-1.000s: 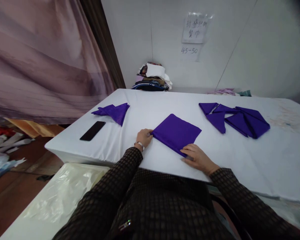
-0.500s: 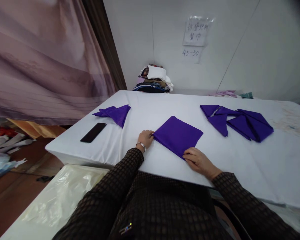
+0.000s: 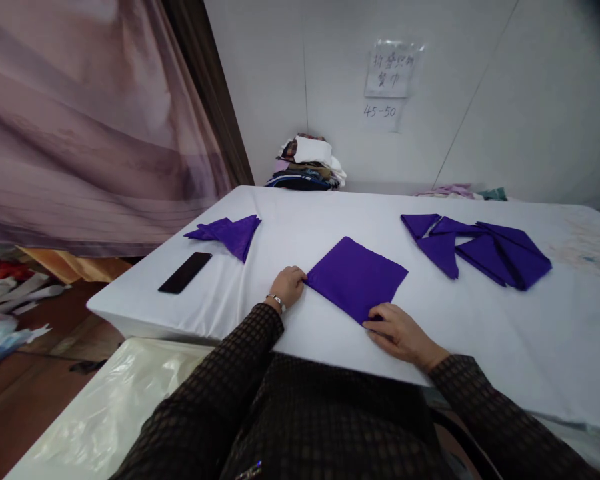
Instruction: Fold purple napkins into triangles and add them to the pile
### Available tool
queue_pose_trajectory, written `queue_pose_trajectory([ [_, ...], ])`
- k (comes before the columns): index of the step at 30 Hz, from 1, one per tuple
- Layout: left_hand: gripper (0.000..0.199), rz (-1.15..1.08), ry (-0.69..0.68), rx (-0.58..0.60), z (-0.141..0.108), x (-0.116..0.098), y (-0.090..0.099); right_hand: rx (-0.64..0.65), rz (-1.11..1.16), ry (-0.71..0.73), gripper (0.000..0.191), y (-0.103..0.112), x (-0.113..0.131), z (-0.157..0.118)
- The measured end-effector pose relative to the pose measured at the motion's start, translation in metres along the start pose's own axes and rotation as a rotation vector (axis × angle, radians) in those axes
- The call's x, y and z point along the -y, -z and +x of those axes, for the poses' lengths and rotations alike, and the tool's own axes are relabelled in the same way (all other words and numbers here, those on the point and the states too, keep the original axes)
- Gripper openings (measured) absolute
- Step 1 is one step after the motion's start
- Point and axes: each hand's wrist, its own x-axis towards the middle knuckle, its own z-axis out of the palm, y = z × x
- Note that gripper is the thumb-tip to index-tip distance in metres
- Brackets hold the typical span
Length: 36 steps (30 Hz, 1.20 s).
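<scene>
A purple cloth napkin [image 3: 357, 277], folded into a square, lies turned cornerwise on the white-covered table [image 3: 325, 337]. At its left corner, my left hand [image 3: 287, 285] pinches the fabric between thumb and fingers; a bracelet is on that wrist. The near corner is gripped by my right hand [image 3: 397, 333], its thumb and fingertips closed on the edge. Both hands rest low over the tabletop. The napkin's underside is hidden, so I cannot tell how many layers it has.
To the left lie a folded purple napkin [image 3: 230, 233] and a black phone [image 3: 185, 272]. Several folded purple napkins [image 3: 500, 253] lie at the right. A clothes pile [image 3: 307, 163] stands against the wall behind the table. A plastic-covered surface [image 3: 125, 393] is at the lower left.
The view has tilted slightly, so everything sits a little lower. My right fingertips have shifted slightly on the near corner. The napkin has stayed in place, with both hands on its corners.
</scene>
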Motion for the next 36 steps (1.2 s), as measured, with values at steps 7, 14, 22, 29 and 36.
queue_pose_trajectory([
  [7,0.033,-0.008,-0.147,-0.01,-0.004,-0.017,-0.01,-0.002,0.011,-0.001,0.02,-0.002,-0.001,0.0],
  [14,0.053,0.131,-0.137,0.163,-0.012,-0.015,-0.014,0.084,0.099,-0.073,0.027,0.019,0.006,0.022],
  [22,0.058,0.113,-0.148,0.191,-0.019,-0.017,-0.013,0.281,0.107,-0.081,0.063,-0.021,0.01,0.136],
  [29,0.062,0.08,-0.148,0.172,-0.019,-0.02,-0.009,0.423,0.083,-0.147,0.073,-0.059,-0.024,0.172],
  [36,0.072,0.09,-0.144,0.191,-0.019,-0.014,-0.016,0.39,-0.07,-0.308,0.072,-0.051,-0.096,0.174],
])
